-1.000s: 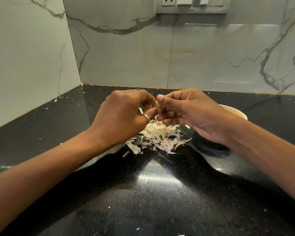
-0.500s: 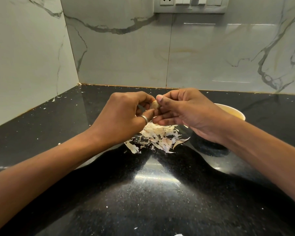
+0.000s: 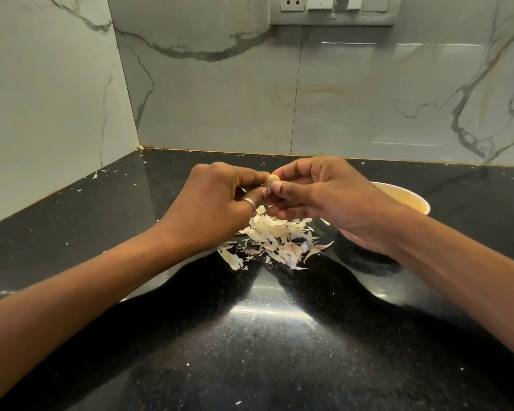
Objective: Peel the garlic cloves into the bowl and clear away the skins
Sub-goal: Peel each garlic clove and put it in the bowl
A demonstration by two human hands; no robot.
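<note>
Above the black counter [image 3: 161,336], mid-scene, both hands meet on one garlic clove [image 3: 271,181]. Left hand [image 3: 217,203], ring on thumb, pinches the clove's left side; right hand [image 3: 324,197] pinches its right side with thumb and fingertips. Skins pile [image 3: 275,238] lies on the counter just below the hands. Bowl [image 3: 410,200] sits far right, partly hidden behind the right hand.
</note>
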